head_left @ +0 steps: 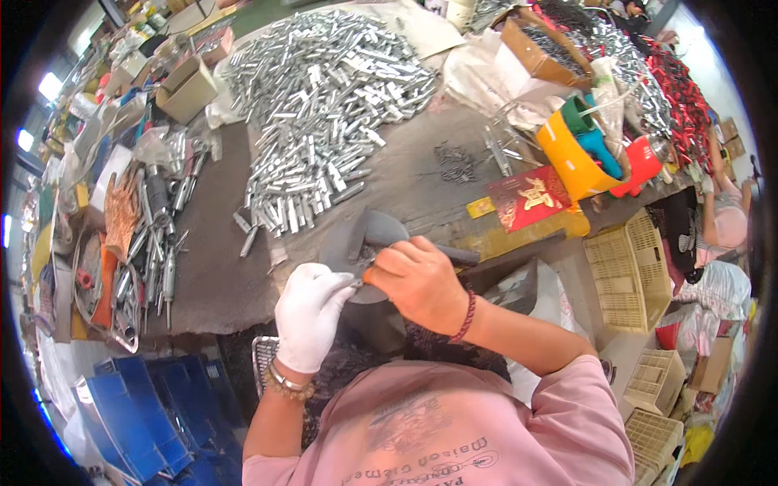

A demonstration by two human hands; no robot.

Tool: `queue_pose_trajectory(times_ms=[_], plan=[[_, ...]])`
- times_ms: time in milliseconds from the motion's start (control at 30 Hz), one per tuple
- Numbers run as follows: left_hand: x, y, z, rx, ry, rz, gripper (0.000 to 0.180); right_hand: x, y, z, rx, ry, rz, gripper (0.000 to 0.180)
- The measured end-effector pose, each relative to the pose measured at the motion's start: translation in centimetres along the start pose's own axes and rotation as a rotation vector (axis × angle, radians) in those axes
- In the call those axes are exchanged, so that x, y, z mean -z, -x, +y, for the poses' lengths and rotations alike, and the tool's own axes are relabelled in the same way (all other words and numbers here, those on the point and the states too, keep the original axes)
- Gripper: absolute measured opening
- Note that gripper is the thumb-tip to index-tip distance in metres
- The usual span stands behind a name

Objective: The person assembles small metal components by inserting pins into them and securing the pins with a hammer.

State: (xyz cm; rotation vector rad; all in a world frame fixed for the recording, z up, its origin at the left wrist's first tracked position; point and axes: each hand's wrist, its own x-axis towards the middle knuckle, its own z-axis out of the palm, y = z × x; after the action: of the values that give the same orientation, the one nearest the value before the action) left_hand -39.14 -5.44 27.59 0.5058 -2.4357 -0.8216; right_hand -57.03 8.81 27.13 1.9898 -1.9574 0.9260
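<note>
Gloved left hand pinches small metal part; right hand curls close beside it, can't tell what it grips. Silver metal pieces heaped on worktable.

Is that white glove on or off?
On: the white glove covers the person's left hand, fingers included, while the right hand wears no such glove.

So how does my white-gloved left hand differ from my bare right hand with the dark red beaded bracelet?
Your white-gloved left hand is covered, while your bare right hand has just an orange covering at one fingertip. The left hand wears a pale beaded bracelet, the right hand a dark red beaded bracelet. Both are bent and close together above the round grey disc-like object.
</note>
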Motion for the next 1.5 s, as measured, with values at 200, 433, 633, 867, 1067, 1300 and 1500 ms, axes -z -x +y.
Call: queue_pose_trajectory(times_ms=[200,433,633,867,1067,1300,1500], plan=[[0.3,0.4,0.2,0.044,-0.030,0.001,0.018,3.7,0.0,3.4,-0.243,0.071,0.126,0.016],[-0.2,0.0,-0.1,0.012,-0.044,0.011,0.019,5.1,0.3,11.9,-0.475,0.182,0.059,0.022],[-0.1,-0.1,0.6,-0.002,-0.064,0.024,0.019,3.5,-1.2,13.1,-0.238,0.494,-0.062,0.010],[0.0,0.5,0.4,-0.027,-0.043,0.019,0.021,3.5,-1.3,12.3,-0.280,0.457,-0.095,0.020],[0.0,0.7,0.1,-0.025,-0.052,0.042,0.020,4.6,-2.8,4.2,-0.502,-0.456,0.011,0.019],[-0.4,-0.5,0.1,-0.075,-0.056,0.032,0.018,0.7,-1.2,0.0,-0.242,-0.317,0.118,0.024],[0.2,0.3,0.0,-0.017,-0.040,0.034,0.019,-1.3,-1.2,-1.1,-0.219,-0.249,0.111,0.023]])
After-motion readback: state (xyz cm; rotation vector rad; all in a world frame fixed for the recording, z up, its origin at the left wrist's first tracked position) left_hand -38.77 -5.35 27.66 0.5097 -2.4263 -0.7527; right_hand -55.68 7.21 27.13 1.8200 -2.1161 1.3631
